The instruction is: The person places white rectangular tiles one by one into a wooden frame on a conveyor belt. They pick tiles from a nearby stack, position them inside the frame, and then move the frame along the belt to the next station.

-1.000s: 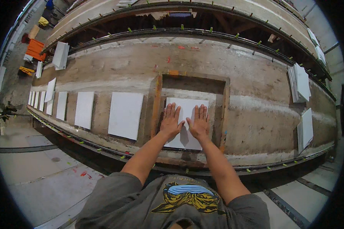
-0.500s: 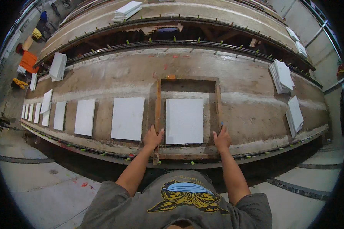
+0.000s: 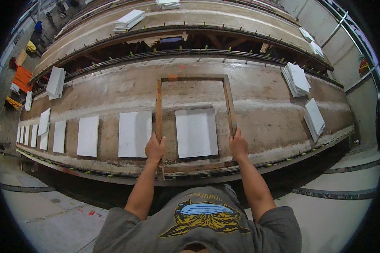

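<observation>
A rectangular wooden frame (image 3: 159,110) is gripped on both sides. My left hand (image 3: 155,148) is closed round its left bar, and my right hand (image 3: 239,145) is closed round its right bar. The frame looks tilted, its far edge raised over the brown table. Inside its outline lies a white rectangular panel (image 3: 196,133), flat on the table surface. Just left of my left hand rests another white panel (image 3: 135,134). My palms and the undersides of the bars are hidden.
More white panels (image 3: 88,135) lie in a row along the brown table (image 3: 266,126) to the left. Stacks of white panels stand at the far left (image 3: 55,82) and at the right (image 3: 296,79). Green pegs (image 3: 131,54) line the table's edges. Another long table (image 3: 198,20) runs behind.
Both hands have closed round the frame's side bars, where their fingers lay against it before. The frame's far edge has risen off the table. The whole view has shifted slightly.
</observation>
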### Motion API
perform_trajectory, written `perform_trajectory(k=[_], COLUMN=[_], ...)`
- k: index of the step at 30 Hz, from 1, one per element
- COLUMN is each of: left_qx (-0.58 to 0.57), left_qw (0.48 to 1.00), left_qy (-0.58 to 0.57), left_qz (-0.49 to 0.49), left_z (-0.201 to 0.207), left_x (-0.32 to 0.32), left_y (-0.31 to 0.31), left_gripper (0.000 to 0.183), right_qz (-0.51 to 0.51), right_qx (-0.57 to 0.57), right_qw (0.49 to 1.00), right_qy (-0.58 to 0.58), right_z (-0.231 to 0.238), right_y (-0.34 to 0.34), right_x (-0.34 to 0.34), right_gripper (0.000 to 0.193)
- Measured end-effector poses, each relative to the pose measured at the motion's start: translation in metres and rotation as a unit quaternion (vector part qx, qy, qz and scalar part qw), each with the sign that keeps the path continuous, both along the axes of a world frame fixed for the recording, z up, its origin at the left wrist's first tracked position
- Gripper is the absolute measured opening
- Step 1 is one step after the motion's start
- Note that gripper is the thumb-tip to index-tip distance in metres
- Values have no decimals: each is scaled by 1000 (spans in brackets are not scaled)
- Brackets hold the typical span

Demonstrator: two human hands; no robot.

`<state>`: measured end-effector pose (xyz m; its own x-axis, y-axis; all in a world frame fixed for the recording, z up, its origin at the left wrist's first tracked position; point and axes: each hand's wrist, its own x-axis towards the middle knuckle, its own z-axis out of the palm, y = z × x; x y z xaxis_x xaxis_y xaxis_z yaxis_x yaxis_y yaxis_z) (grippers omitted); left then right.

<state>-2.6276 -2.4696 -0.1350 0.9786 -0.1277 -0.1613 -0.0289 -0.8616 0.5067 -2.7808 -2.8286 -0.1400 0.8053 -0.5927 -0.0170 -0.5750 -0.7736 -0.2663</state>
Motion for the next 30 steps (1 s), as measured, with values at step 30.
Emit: perform_trajectory(k=[30], left_qx=[-59], left_qw=[998], left_qy=[-31], left_qz=[4], left_z=[-83], left_x=[-121], left_y=[-331], left_gripper=[67], right_qz=[-4], right_qx=[-21], right_qw=[998], right_qy=[-58], right_z=[-76], right_y=[-338], right_x=[-120], right_gripper=[67])
